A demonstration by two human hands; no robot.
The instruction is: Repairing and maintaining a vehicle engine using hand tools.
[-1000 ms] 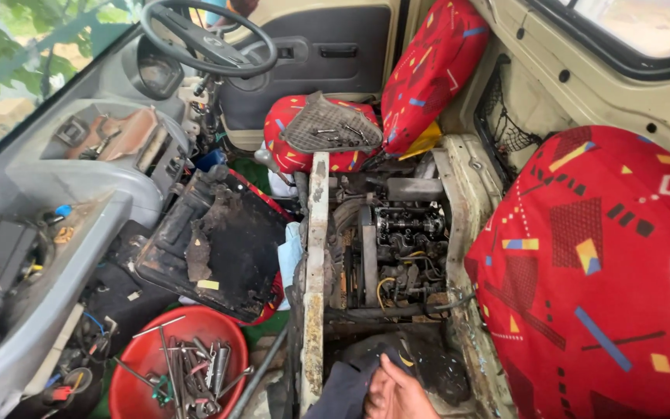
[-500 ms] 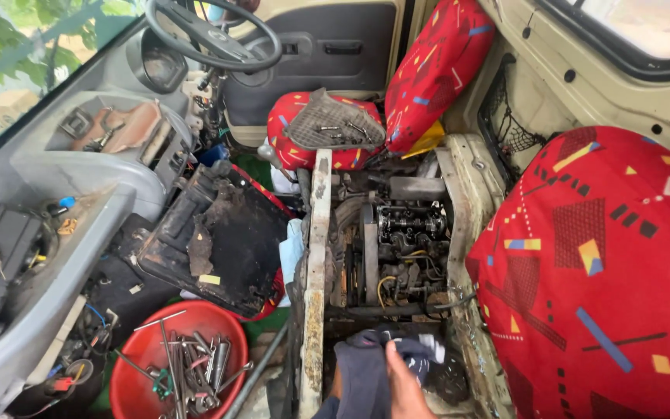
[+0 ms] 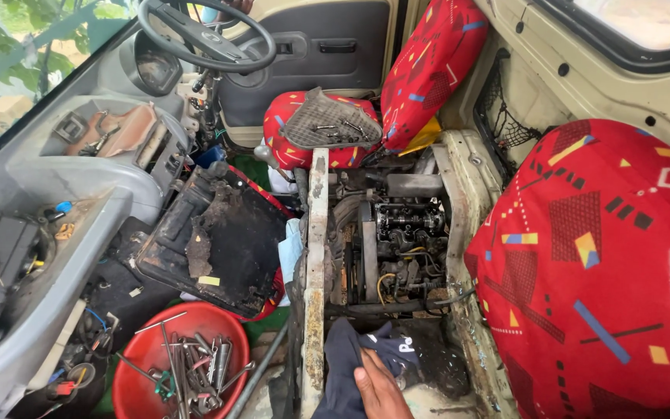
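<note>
Head view shows a round red plastic bowl (image 3: 157, 365) of metal tools at left. One hand (image 3: 381, 388), which one I cannot tell, presses flat on a soft dark blue cloth (image 3: 350, 361) below the open engine (image 3: 401, 240). It looks light, floppy, easy to bunch anywhere. Red patterned seat (image 3: 599, 271) sits right.

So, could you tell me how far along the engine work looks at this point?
Done: the engine lies exposed between the seats, a black cover leans aside, and tools fill a red bowl. In hand: one hand, which one is unclear, presses a dark cloth at the bay's near edge. Left: the bay is open and grimy.
</note>
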